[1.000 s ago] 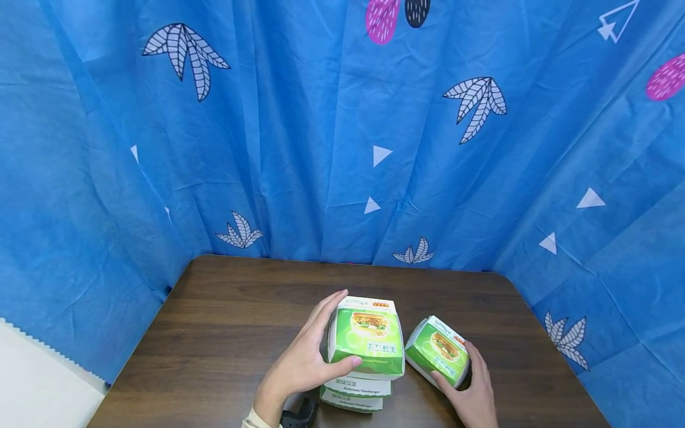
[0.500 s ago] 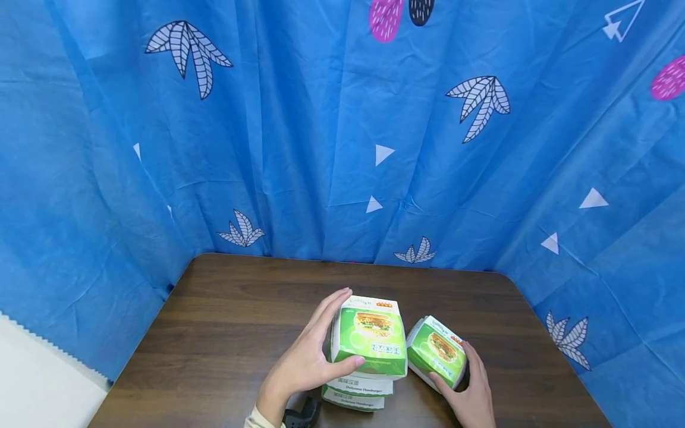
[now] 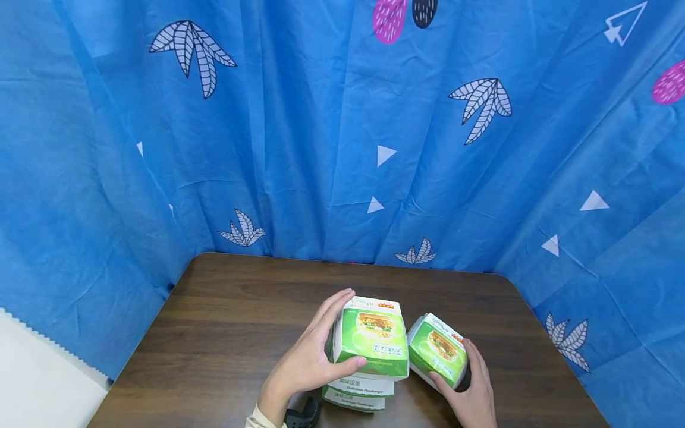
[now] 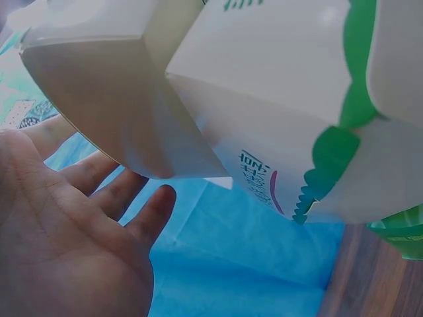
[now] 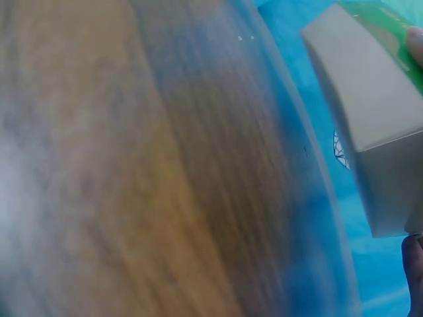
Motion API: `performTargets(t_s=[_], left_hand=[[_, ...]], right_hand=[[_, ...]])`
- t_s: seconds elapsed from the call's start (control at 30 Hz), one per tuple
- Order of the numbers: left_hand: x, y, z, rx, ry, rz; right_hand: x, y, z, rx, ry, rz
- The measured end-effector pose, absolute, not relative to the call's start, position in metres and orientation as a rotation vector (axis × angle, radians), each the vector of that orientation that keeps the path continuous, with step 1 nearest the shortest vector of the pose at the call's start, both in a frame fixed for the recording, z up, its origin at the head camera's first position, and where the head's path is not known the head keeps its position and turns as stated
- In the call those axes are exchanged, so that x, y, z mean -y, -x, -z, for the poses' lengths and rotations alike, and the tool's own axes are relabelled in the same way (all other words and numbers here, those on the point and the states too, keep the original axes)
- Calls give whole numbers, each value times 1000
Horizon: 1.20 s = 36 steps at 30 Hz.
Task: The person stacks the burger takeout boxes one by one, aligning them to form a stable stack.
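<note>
In the head view, my left hand (image 3: 307,359) grips a green and white hamburger box (image 3: 373,336), thumb on the near side and fingers along the far left edge. That box sits atop a stack, with two more hamburger boxes (image 3: 364,386) showing beneath it. To the right, my right hand (image 3: 473,392) holds another hamburger box (image 3: 439,351), turned at an angle and tilted, its corner close to the top box. The left wrist view shows the left hand's fingers (image 4: 102,175) against a box's pale underside (image 4: 99,99). In the right wrist view, the right-hand box (image 5: 370,86) is partly cut off.
The dark wooden table (image 3: 241,315) extends left of and behind the stack. A blue patterned curtain (image 3: 299,148) hangs along the back and sides. A black device (image 3: 303,413) is at the left wrist, beside the stack. White material (image 3: 43,380) lies at the lower left.
Both hands keep their grips on the hamburger boxes. Hands, boxes and background appear a few pixels further right in the head view; the stack stands as before.
</note>
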<state>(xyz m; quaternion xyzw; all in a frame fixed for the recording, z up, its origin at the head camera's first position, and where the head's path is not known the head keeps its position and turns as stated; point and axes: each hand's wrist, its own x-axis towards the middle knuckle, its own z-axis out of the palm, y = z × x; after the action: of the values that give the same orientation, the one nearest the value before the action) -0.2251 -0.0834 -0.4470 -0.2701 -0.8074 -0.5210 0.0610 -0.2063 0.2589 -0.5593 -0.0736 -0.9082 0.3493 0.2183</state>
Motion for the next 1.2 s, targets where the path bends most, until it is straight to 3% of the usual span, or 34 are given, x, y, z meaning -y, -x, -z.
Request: performTargets(t_s=[1.2], left_hand=[[87, 223, 443, 2405, 836, 1562]], right_hand=[[-235, 198, 482, 2203, 76, -904]])
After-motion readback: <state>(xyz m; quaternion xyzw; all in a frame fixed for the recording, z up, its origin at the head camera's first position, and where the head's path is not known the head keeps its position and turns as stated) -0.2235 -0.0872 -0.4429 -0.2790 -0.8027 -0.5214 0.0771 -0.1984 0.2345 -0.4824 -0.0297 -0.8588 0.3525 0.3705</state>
